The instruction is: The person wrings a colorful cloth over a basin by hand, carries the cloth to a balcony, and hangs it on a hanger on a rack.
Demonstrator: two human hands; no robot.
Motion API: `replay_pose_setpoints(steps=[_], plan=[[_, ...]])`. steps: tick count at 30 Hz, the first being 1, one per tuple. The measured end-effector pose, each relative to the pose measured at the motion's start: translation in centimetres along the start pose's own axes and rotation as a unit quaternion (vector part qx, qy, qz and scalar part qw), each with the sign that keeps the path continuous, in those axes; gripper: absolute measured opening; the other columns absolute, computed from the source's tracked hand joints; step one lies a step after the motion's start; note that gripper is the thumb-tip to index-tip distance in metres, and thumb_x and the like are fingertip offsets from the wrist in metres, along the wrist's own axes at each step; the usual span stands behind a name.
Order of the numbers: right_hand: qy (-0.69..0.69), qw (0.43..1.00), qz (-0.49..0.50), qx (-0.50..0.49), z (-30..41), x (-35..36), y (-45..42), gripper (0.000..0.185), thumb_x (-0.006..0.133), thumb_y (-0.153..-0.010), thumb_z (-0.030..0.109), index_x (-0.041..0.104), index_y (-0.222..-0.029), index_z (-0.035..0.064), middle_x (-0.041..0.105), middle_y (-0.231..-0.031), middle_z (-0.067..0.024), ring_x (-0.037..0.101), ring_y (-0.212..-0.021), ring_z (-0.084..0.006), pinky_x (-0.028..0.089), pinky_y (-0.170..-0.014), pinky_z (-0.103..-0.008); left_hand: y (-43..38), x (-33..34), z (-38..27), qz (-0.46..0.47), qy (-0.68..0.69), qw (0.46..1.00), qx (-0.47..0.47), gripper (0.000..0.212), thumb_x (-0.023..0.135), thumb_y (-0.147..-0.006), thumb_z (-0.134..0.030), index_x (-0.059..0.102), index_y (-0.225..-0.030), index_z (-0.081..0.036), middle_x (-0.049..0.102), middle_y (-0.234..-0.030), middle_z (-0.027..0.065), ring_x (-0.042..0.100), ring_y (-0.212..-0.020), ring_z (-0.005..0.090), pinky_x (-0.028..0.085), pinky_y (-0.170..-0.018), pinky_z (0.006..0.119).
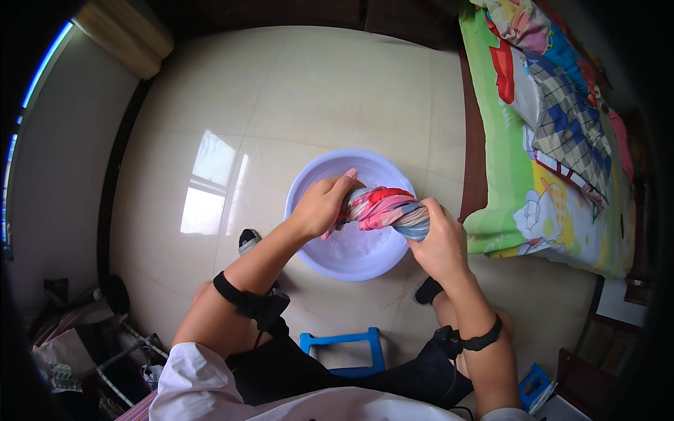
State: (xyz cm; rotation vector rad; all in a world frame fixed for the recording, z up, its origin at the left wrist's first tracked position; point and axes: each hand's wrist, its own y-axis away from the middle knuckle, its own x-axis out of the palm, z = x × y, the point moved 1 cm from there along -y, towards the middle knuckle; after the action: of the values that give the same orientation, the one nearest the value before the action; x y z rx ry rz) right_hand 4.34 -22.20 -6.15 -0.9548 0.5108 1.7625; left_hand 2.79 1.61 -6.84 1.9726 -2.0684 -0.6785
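A twisted bundle of wet-looking multicoloured cloth (383, 208), pink, red, grey and blue, stretches between my hands above a lavender plastic basin (354, 272). My left hand (325, 204) grips the bundle's left end, thumb pointing up and away from me. Around the right end, my right hand (441, 239) is closed, with a few drops showing on its skin. Below the cloth, soapy water (355, 246) with foam lies in the basin, partly hidden by the bundle and hands.
The basin stands on a glossy tiled floor (337, 89), between my shoes. A blue plastic stool (376, 350) is beneath me. To the right is a bed with a green patterned sheet (476, 231) and a checked cloth (571, 126). A metal-framed rack (124, 358) with items stands at lower left.
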Motion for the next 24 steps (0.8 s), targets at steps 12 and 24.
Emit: replay_pose_setpoints(steps=[12,24], plan=[[0.026,0.987,-0.151,-0.056,-0.3,-1.6,-1.7,0.043,0.077,-0.07,0.0,0.056,-0.106,0.008,0.064,-0.095,-0.0122,0.064,-0.089,-0.0384,0.051,-0.073,-0.0452,0.8,-1.6,2.4,0.306,0.225,0.924,0.039,0.042,0.062,-0.099,-0.042,0.059,-0.118,-0.005,0.065,-0.097,0.0026,0.06,-0.089,0.0106,0.049,-0.08,0.026],[-0.013,0.98,-0.176,-0.096,0.6,-1.5,-1.8,0.045,0.075,-0.067,-0.006,0.056,-0.106,0.0071,0.063,-0.095,-0.0123,0.064,-0.089,-0.0379,0.051,-0.073,-0.0453,2.2,0.8,1.1,0.397,0.317,0.854,-0.113,0.069,0.082,-0.069,-0.021,0.05,-0.126,0.002,0.062,-0.101,0.0179,0.069,-0.083,0.0268,0.063,-0.077,0.048]])
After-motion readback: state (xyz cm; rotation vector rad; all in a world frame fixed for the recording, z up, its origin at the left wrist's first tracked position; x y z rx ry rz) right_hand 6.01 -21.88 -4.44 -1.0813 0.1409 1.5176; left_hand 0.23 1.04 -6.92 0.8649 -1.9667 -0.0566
